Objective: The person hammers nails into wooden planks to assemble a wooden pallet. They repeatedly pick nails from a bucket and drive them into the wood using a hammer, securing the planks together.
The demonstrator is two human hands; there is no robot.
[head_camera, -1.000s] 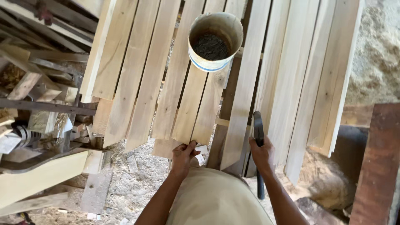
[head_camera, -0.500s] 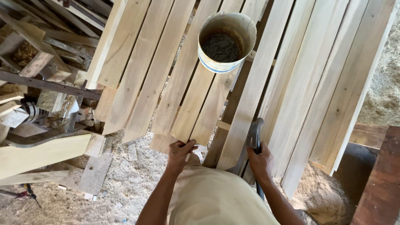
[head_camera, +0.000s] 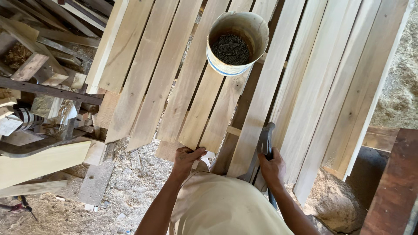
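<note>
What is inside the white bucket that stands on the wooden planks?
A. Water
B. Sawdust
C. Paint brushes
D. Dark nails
D. The white bucket on the wooden planks holds a heap of thin dark nails; no sawdust, water or brushes show in it.

Pale yellow-cream planks [head_camera: 174,74], white bucket [head_camera: 237,41] with blue band, dark grey nails [head_camera: 231,48], beige shirt [head_camera: 222,204].
</note>
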